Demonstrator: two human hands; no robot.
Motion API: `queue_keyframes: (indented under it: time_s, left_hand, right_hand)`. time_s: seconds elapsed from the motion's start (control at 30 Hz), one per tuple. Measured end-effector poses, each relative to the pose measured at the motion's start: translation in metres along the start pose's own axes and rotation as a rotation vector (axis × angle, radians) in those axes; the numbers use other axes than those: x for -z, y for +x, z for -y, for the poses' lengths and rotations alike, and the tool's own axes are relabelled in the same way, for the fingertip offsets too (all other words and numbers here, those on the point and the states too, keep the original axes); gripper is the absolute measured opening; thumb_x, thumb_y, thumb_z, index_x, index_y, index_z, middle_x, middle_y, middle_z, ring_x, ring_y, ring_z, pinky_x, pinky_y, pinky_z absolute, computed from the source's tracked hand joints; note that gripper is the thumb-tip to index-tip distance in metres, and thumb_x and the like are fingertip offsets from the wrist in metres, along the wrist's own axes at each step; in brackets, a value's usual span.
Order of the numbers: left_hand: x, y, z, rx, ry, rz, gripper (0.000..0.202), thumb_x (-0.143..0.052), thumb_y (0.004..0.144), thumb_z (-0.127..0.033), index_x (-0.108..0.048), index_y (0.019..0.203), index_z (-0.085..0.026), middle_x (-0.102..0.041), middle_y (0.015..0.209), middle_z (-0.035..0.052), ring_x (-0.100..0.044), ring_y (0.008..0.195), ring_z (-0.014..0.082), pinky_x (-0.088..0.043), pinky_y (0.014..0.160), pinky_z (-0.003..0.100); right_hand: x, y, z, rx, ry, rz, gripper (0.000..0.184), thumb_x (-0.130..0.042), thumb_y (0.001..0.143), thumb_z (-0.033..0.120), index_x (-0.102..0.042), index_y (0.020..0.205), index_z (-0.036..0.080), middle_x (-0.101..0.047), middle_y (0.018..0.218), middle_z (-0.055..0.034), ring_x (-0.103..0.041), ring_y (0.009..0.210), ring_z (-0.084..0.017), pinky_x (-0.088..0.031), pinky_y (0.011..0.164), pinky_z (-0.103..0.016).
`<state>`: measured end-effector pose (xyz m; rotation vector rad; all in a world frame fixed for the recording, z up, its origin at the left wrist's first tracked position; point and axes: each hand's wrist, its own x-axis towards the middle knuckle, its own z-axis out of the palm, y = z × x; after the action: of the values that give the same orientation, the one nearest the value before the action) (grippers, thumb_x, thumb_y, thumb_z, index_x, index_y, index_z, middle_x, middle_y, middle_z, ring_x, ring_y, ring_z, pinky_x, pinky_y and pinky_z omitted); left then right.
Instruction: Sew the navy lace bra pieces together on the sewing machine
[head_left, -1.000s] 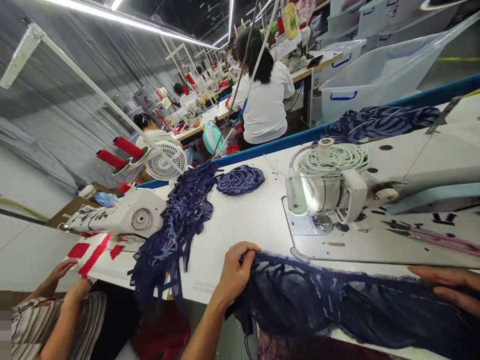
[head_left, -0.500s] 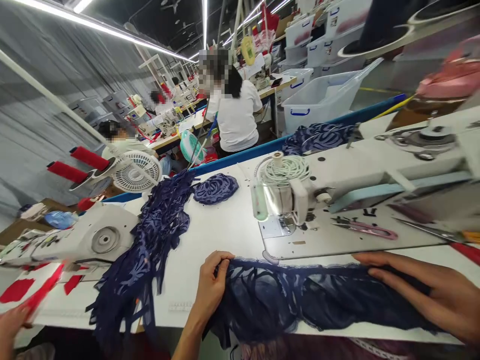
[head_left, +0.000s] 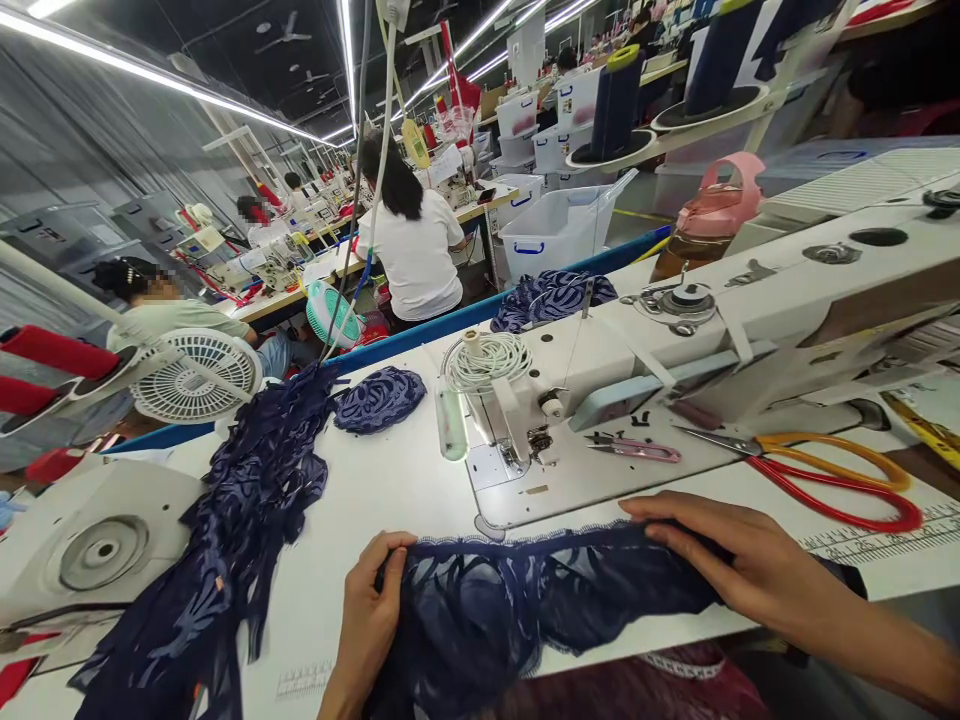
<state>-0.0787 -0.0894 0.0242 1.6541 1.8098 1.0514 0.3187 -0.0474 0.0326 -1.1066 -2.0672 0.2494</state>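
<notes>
A navy lace bra lies stretched along the front edge of the white sewing table. My left hand pinches its upper edge at the left end, thumb against fingers. At the other side, my right hand grips the same edge, with fingers over the fabric. Just beyond the bra stands a sewing machine, its needle area and lit lamp above the metal plate. Pink thread snips and scissors with orange and red handles rest near my right hand.
A long heap of navy lace pieces covers the table's left side, near a rounded lace bundle. More lace lies behind the machine. Another machine and a white fan stand left. A person in white sits ahead.
My view has turned to the right, bringing the scissors fully into sight. Another person's hand at the lower left has left the picture. Both my hands still hold the bra's upper edge.
</notes>
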Motion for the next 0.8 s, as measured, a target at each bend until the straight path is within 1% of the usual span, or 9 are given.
queue_keyframes:
  time_s: [0.1, 0.17, 0.23, 0.3, 0.4, 0.5, 0.57, 0.73, 0.8]
  left_hand:
    - [0.000, -0.001, 0.000, -0.008, 0.005, -0.020, 0.031, -0.056, 0.096, -0.048, -0.073, 0.093, -0.023, -0.074, 0.095, 0.0052, -0.070, 0.094, 0.0238, -0.057, 0.086, 0.034]
    - [0.000, -0.002, 0.003, -0.028, 0.018, -0.046, 0.031, -0.056, 0.095, -0.049, -0.073, 0.092, -0.023, -0.075, 0.095, 0.0050, -0.070, 0.097, 0.0248, -0.055, 0.097, 0.039]
    - [0.000, -0.003, 0.006, -0.045, 0.033, -0.071, 0.032, -0.055, 0.096, -0.050, -0.074, 0.093, -0.024, -0.076, 0.097, 0.0051, -0.069, 0.106, 0.0268, -0.047, 0.110, 0.047]
    - [0.000, -0.005, 0.010, -0.048, 0.043, -0.090, 0.033, -0.054, 0.096, -0.050, -0.074, 0.093, -0.024, -0.076, 0.099, 0.0056, -0.067, 0.114, 0.0288, -0.040, 0.117, 0.052]
    - [0.000, -0.006, 0.015, -0.045, 0.054, -0.106, 0.035, -0.053, 0.097, -0.051, -0.075, 0.095, -0.024, -0.077, 0.102, 0.0063, -0.066, 0.119, 0.0299, -0.039, 0.118, 0.055]
    - [0.000, -0.007, 0.016, -0.056, 0.068, -0.116, 0.034, -0.054, 0.097, -0.051, -0.076, 0.094, -0.025, -0.078, 0.105, 0.0056, -0.067, 0.119, 0.0297, -0.040, 0.117, 0.055]
    - [0.000, -0.008, 0.016, -0.067, 0.073, -0.121, 0.033, -0.054, 0.097, -0.051, -0.076, 0.094, -0.026, -0.078, 0.103, 0.0051, -0.067, 0.118, 0.0295, -0.041, 0.117, 0.055]
    - [0.001, -0.007, 0.019, -0.072, 0.080, -0.127, 0.033, -0.054, 0.097, -0.049, -0.075, 0.094, -0.025, -0.078, 0.104, 0.0054, -0.067, 0.117, 0.0290, -0.041, 0.117, 0.054]
    - [0.002, -0.005, 0.019, -0.081, 0.085, -0.117, 0.031, -0.053, 0.098, -0.047, -0.075, 0.094, -0.025, -0.077, 0.101, 0.0052, -0.069, 0.112, 0.0280, -0.042, 0.116, 0.053]
  right_hand:
    - [0.001, -0.004, -0.001, 0.098, 0.026, -0.014, 0.030, -0.056, 0.098, 0.022, -0.068, 0.123, 0.031, -0.079, 0.103, 0.0010, -0.076, 0.089, -0.018, -0.064, 0.077, -0.024]
    - [0.002, -0.009, -0.003, 0.157, -0.038, -0.045, 0.038, -0.057, 0.096, 0.017, -0.065, 0.129, 0.032, -0.078, 0.104, 0.0021, -0.076, 0.090, -0.017, -0.063, 0.082, -0.024]
    - [0.003, -0.013, -0.004, 0.213, -0.108, -0.056, 0.049, -0.057, 0.094, 0.010, -0.060, 0.137, 0.033, -0.078, 0.107, 0.0030, -0.075, 0.092, -0.016, -0.061, 0.089, -0.024]
    - [0.004, -0.014, -0.003, 0.259, -0.158, -0.076, 0.059, -0.056, 0.093, 0.006, -0.054, 0.144, 0.034, -0.078, 0.109, 0.0034, -0.075, 0.094, -0.016, -0.060, 0.094, -0.025]
    - [0.004, -0.013, -0.001, 0.314, -0.188, -0.103, 0.067, -0.056, 0.093, 0.004, -0.047, 0.152, 0.035, -0.078, 0.109, 0.0038, -0.076, 0.092, -0.017, -0.060, 0.096, -0.026]
    - [0.003, -0.012, 0.001, 0.301, -0.197, -0.107, 0.072, -0.056, 0.093, 0.004, -0.042, 0.154, 0.039, -0.078, 0.109, 0.0056, -0.075, 0.092, -0.016, -0.058, 0.098, -0.025]
    - [0.002, -0.013, 0.001, 0.289, -0.189, -0.113, 0.072, -0.056, 0.093, 0.004, -0.042, 0.154, 0.040, -0.078, 0.109, 0.0060, -0.075, 0.093, -0.016, -0.058, 0.099, -0.026]
    - [0.002, -0.018, -0.004, 0.313, -0.202, -0.090, 0.074, -0.058, 0.091, 0.003, -0.042, 0.154, 0.037, -0.077, 0.112, 0.0043, -0.075, 0.095, -0.018, -0.058, 0.100, -0.027]
    - [0.001, -0.017, -0.004, 0.301, -0.185, -0.081, 0.070, -0.057, 0.091, 0.004, -0.047, 0.151, 0.037, -0.077, 0.112, 0.0045, -0.075, 0.096, -0.018, -0.059, 0.098, -0.027]
